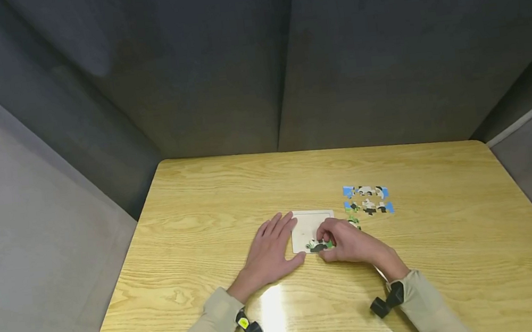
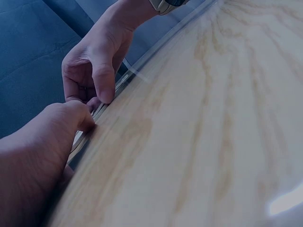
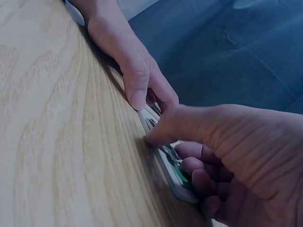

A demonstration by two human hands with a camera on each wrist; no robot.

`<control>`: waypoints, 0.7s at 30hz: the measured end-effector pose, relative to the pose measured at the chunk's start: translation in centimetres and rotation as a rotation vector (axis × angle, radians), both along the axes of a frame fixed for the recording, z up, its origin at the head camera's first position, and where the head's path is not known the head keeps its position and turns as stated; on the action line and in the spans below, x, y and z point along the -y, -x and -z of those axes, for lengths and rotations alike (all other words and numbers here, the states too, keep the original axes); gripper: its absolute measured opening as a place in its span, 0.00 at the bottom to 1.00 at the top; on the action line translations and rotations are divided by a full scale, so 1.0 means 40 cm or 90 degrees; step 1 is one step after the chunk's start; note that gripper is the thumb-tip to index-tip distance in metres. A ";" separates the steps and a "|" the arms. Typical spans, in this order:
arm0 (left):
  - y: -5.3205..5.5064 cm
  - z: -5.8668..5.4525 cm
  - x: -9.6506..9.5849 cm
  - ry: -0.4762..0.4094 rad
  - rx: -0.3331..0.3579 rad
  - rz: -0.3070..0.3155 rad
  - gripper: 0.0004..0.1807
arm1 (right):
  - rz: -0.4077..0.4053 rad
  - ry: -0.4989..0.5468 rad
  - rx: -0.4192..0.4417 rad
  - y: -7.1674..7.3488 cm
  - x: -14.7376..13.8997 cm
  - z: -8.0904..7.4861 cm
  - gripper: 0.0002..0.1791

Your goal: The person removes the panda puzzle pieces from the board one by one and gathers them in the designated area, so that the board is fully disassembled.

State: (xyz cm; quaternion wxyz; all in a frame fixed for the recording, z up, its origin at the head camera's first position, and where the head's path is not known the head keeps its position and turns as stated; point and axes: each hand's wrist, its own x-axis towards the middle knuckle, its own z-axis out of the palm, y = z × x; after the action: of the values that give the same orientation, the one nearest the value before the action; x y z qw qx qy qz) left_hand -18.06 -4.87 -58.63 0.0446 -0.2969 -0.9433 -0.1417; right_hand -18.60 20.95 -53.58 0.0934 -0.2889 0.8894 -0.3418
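A small white puzzle tray [image 1: 306, 226] lies on the table, with green, black and white jigsaw pieces [image 1: 318, 247] along its near edge. My left hand [image 1: 268, 254] rests flat, its fingers straight and spread, fingertips and thumb at the tray's left edge. Over the tray's near right part, my right hand [image 1: 347, 241] curls its fingers and thumb about a puzzle piece [image 3: 182, 176]. The thumb sits at the near edge in the right wrist view. The fingers partly hide the pieces.
Right of the tray, several loose panda puzzle pieces [image 1: 367, 192] lie in rough rows on the wooden table [image 1: 202, 204]. One green piece [image 1: 354, 222] lies just beyond my right hand. Dark grey curtains [image 1: 220, 85] stand behind the table.
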 end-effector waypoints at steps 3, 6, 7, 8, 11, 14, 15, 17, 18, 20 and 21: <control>0.000 0.001 0.000 0.000 0.002 -0.001 0.47 | -0.003 0.001 0.007 0.002 -0.002 0.000 0.15; 0.001 0.001 -0.003 -0.001 0.005 -0.001 0.46 | -0.002 0.008 0.024 0.002 -0.010 -0.007 0.15; 0.001 0.000 -0.004 -0.002 0.006 -0.001 0.46 | -0.001 0.010 0.030 0.001 -0.013 -0.012 0.16; 0.001 0.000 -0.005 -0.002 0.009 -0.001 0.47 | 0.003 0.014 0.036 0.000 -0.016 -0.018 0.16; 0.002 0.000 -0.007 0.004 0.011 -0.001 0.47 | 0.017 0.028 0.040 0.000 -0.029 -0.027 0.17; 0.003 -0.001 -0.010 0.009 0.011 -0.001 0.47 | 0.037 0.051 0.026 0.001 -0.048 -0.030 0.17; 0.003 -0.002 -0.010 0.010 0.010 -0.001 0.47 | 0.043 0.059 0.020 0.002 -0.057 -0.028 0.17; 0.002 -0.004 -0.011 0.011 0.009 -0.001 0.47 | 0.056 0.071 0.002 0.003 -0.079 -0.025 0.18; 0.002 -0.004 -0.012 0.011 0.009 -0.001 0.47 | 0.064 0.074 -0.006 0.003 -0.091 -0.024 0.18; 0.001 -0.005 -0.013 0.010 0.010 0.000 0.47 | 0.079 0.076 -0.018 0.003 -0.118 -0.020 0.18; 0.001 -0.005 -0.014 0.009 0.011 0.001 0.47 | 0.089 0.074 -0.024 0.002 -0.132 -0.017 0.18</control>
State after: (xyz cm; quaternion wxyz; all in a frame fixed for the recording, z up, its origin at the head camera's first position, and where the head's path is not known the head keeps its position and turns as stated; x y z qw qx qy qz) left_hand -18.09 -4.31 -58.41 0.0339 -0.2967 -0.9444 -0.1375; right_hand -18.68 26.21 -52.90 0.0355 -0.2377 0.8875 -0.3932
